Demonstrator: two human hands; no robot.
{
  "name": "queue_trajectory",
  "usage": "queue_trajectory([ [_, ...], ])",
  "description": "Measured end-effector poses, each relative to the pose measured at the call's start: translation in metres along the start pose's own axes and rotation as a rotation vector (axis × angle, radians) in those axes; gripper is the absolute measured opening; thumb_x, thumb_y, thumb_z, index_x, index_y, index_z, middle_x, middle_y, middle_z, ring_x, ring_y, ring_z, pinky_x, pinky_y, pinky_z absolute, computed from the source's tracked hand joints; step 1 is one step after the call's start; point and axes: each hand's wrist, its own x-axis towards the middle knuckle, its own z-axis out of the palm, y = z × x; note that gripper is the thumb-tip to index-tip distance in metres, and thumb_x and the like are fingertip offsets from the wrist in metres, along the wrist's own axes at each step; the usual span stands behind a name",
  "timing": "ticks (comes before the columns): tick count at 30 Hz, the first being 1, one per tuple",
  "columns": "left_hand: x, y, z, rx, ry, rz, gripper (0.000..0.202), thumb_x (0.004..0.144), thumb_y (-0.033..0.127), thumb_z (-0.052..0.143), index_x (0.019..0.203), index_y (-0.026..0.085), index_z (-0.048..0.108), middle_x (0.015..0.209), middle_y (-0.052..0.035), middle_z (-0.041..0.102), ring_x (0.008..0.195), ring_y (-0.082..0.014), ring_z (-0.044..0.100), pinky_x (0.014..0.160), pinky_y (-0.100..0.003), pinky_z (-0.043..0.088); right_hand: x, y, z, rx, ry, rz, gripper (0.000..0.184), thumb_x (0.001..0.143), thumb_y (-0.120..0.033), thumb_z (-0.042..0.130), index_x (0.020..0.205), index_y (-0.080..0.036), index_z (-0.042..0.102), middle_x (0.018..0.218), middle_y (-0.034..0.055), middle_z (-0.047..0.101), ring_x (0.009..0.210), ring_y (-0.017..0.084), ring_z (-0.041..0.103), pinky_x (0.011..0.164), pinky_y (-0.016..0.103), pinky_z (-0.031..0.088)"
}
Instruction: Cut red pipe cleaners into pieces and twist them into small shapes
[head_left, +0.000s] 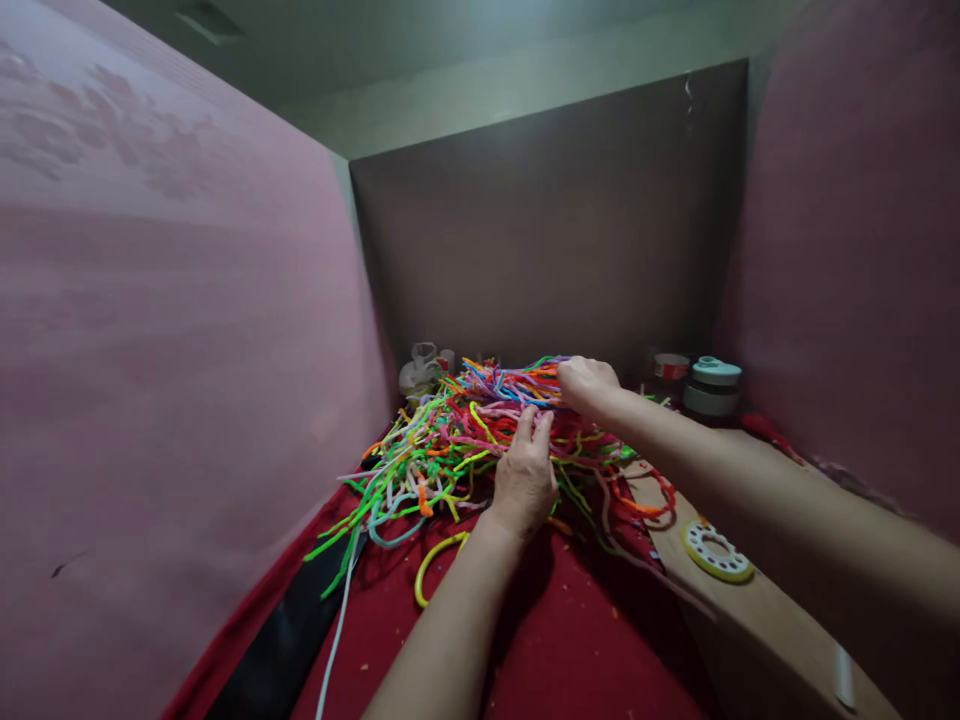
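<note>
A big tangled heap of coloured cords (457, 430) in green, pink, orange, yellow and blue lies on a red cloth (570, 640). My left hand (525, 470) rests on the heap's near side with fingers stretched forward and close together, touching the strands. My right hand (586, 385) reaches over the far top of the heap, its fingers curled into the strands there. A single yellow cord (431, 565) curves loose on the cloth just left of my left forearm.
Pink panels wall in the left and right, a brown board closes the back. A wooden plank (757, 620) on the right carries a white-and-yellow ring with holes (716, 550). Tape rolls (711, 385) stand at back right, a white object (421, 368) at back left. A black strip (289, 630) crosses the cloth.
</note>
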Motion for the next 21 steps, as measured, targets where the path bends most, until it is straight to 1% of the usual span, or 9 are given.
queue_trajectory([
  [3, 0.02, 0.004, 0.001, -0.047, 0.044, -0.074, 0.052, 0.083, 0.013, 0.04, 0.134, 0.011, 0.034, 0.141, -0.0168, 0.03, 0.128, -0.0268, 0.035, 0.102, -0.037, 0.036, -0.012, 0.007, 0.004, -0.03, 0.057, 0.015, 0.026, 0.076, -0.014, 0.048, 0.089, -0.006, 0.07, 0.09, 0.0248, 0.066, 0.088, 0.032, 0.064, 0.072, 0.037, 0.045],
  [5, 0.036, 0.001, 0.0, -0.131, 0.059, -0.184, 0.055, 0.081, 0.016, 0.046, 0.134, 0.012, 0.034, 0.142, -0.0171, 0.027, 0.127, -0.0291, 0.037, 0.102, -0.039, 0.035, -0.023, 0.012, 0.003, -0.032, 0.085, 0.043, 0.026, 0.077, -0.018, 0.047, 0.086, -0.009, 0.071, 0.085, 0.0216, 0.068, 0.084, 0.029, 0.065, 0.07, 0.034, 0.045],
  [9, 0.056, -0.013, 0.003, -0.293, 0.024, -0.27, 0.043, 0.07, 0.01, 0.058, 0.112, 0.015, 0.055, 0.129, -0.0154, 0.042, 0.114, -0.0291, 0.05, 0.097, -0.041, 0.039, -0.044, 0.027, -0.006, 0.007, 0.167, 0.131, 0.031, 0.081, -0.025, 0.041, 0.087, -0.016, 0.07, 0.084, 0.0147, 0.07, 0.078, 0.024, 0.065, 0.065, 0.028, 0.043],
  [12, 0.056, -0.015, 0.001, -0.416, 0.072, -0.296, 0.03, 0.067, 0.007, 0.059, 0.096, 0.013, 0.061, 0.118, -0.0154, 0.049, 0.114, -0.0274, 0.049, 0.098, -0.04, 0.037, -0.062, 0.037, -0.009, 0.308, 0.224, 0.161, 0.029, 0.079, -0.026, 0.043, 0.073, -0.014, 0.069, 0.067, 0.0095, 0.067, 0.063, 0.018, 0.061, 0.057, 0.024, 0.04],
  [14, 0.051, -0.007, -0.005, -0.524, 0.127, -0.314, 0.019, 0.073, 0.013, 0.056, 0.092, 0.014, 0.061, 0.113, -0.0134, 0.053, 0.115, -0.0248, 0.047, 0.097, -0.038, 0.037, -0.077, 0.04, -0.004, 0.584, 0.217, 0.135, 0.031, 0.079, -0.029, 0.043, 0.067, -0.013, 0.067, 0.056, 0.006, 0.062, 0.053, 0.014, 0.056, 0.051, 0.022, 0.037],
  [16, 0.045, 0.006, -0.014, -0.66, 0.152, -0.336, 0.017, 0.081, 0.025, 0.051, 0.091, 0.016, 0.061, 0.101, -0.0099, 0.058, 0.102, -0.0204, 0.054, 0.088, -0.034, 0.044, -0.092, 0.038, 0.007, 0.728, 0.23, 0.053, 0.029, 0.08, -0.03, 0.044, 0.07, -0.014, 0.066, 0.058, 0.0037, 0.062, 0.053, 0.013, 0.054, 0.052, 0.022, 0.036],
  [18, 0.038, 0.02, -0.023, -0.818, 0.116, -0.372, 0.027, 0.082, 0.038, 0.049, 0.087, 0.015, 0.061, 0.077, -0.0052, 0.06, 0.07, -0.0144, 0.058, 0.063, -0.027, 0.048, -0.108, 0.033, 0.018, 0.724, 0.252, -0.037, 0.025, 0.079, -0.028, 0.047, 0.075, -0.016, 0.068, 0.06, 0.0022, 0.063, 0.056, 0.013, 0.054, 0.055, 0.022, 0.036],
  [19, 0.035, 0.026, -0.028, -0.896, 0.091, -0.392, 0.031, 0.081, 0.042, 0.049, 0.085, 0.014, 0.062, 0.068, -0.0028, 0.058, 0.055, -0.0111, 0.054, 0.052, -0.023, 0.045, -0.115, 0.031, 0.023, 0.68, 0.253, -0.074, 0.024, 0.08, -0.027, 0.047, 0.075, -0.016, 0.068, 0.063, 0.0024, 0.064, 0.058, 0.013, 0.055, 0.056, 0.022, 0.036],
  [21, 0.029, 0.034, -0.035, -1.038, 0.084, -0.441, 0.033, 0.077, 0.045, 0.055, 0.082, 0.013, 0.061, 0.063, -0.0003, 0.057, 0.043, -0.0061, 0.044, 0.041, -0.019, 0.036, -0.125, 0.029, 0.032, 0.525, 0.233, -0.125, 0.024, 0.08, -0.024, 0.046, 0.073, -0.018, 0.068, 0.068, 0.0035, 0.066, 0.061, 0.014, 0.055, 0.057, 0.023, 0.034],
])
